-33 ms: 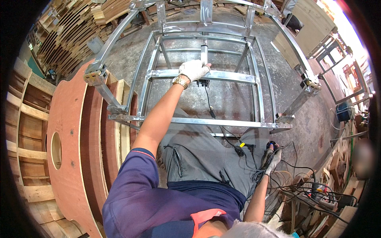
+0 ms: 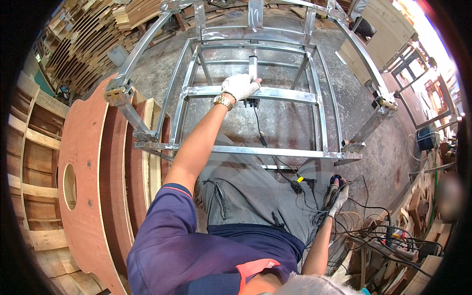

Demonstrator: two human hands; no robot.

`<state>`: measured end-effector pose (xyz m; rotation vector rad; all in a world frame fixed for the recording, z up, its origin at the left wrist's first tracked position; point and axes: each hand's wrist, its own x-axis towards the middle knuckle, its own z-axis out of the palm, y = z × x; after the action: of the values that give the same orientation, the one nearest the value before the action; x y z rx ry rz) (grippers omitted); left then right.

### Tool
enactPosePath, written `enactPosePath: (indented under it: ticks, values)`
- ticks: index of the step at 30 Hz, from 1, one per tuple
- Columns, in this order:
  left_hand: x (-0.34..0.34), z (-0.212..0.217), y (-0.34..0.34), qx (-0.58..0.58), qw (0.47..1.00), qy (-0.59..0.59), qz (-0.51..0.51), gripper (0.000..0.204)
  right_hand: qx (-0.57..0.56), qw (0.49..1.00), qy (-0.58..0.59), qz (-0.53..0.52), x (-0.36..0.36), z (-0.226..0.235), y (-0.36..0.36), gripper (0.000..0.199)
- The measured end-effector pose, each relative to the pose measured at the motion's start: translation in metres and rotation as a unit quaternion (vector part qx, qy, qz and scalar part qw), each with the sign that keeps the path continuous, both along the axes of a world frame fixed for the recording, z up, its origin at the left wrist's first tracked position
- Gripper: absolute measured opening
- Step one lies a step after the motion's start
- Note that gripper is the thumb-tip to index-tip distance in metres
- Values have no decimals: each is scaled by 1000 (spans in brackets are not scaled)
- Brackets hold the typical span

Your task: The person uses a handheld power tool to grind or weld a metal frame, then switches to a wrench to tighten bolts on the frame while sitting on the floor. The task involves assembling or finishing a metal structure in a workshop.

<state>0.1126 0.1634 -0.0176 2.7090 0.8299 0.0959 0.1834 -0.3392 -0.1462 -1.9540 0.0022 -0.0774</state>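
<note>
A silver metal frame of welded bars stands on the concrete floor in front of me. My left hand, in a white glove with a gold watch on the wrist, is closed over the frame's middle crossbar. It sits right beside a silver cylinder mounted there. A black cable runs from under that hand down toward my legs. My right hand, also gloved, hangs low by my right hip and grips a bundle of black cables near a black plug.
Curved plywood panels, one with a round hole, lean at the left. Stacked timber fills the upper left. A tangle of cords and tools lies at the lower right, with a blue container beyond it.
</note>
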Motion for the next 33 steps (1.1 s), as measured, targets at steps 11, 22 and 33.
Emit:
enactPosePath:
  ticks: [11, 22, 33]
  values:
    - [3, 0, 6, 8, 1000, -12, -2, 59, -93, 994, -49, 0, -3, 19, 10, 31]
    - [4, -4, 7, 36, 999, -30, -3, 62, -99, 994, -48, -5, -1, 16, 9, 31]
    - [4, 3, 5, 15, 1000, -9, -3, 62, -36, 999, -17, -1, -7, 26, 15, 22]
